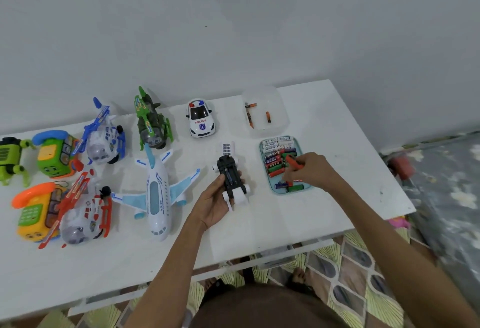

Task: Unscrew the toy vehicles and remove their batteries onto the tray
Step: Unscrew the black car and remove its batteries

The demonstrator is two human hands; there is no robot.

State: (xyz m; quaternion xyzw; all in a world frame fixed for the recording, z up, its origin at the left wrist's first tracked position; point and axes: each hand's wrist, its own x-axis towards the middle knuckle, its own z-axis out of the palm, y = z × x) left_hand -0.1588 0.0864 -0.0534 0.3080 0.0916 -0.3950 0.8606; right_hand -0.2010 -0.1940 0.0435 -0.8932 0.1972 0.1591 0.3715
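bare left hand [217, 204], right hand [313, 169], bare forearms [168, 262]

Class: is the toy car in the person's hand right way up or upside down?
Upside down: the toy car shows its black underside, wheels up.

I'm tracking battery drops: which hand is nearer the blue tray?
Right. The right hand hovers over the tray with a screwdriver; the left hand grips the upturned car left of it.

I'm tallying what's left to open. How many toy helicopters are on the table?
3. The blue helicopter sits at the back left, the green helicopter right of it, and the red helicopter at the front, left of the airplane. None seems hidden.
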